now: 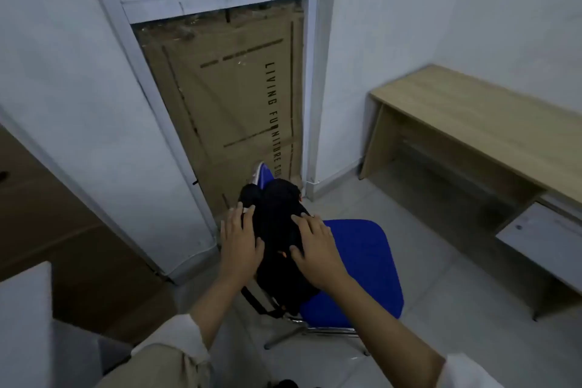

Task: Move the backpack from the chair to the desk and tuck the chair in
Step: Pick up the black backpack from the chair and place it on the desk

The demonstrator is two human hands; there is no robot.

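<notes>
Black backpack [277, 230] on chair [362, 261], between both hands' fingers [302, 224].

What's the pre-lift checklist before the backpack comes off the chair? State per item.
1. Left hand on the backpack: ok, flat against its left side.
2. Right hand on the backpack: ok, fingers spread over its right side.
3. Firm grip closed: not ok, both hands lie open.
4. Backpack still on the chair: ok, on the seat's left part.
5. Desk top free where visible: ok.
6. Dangling strap clear of the chair frame: cannot tell.
</notes>
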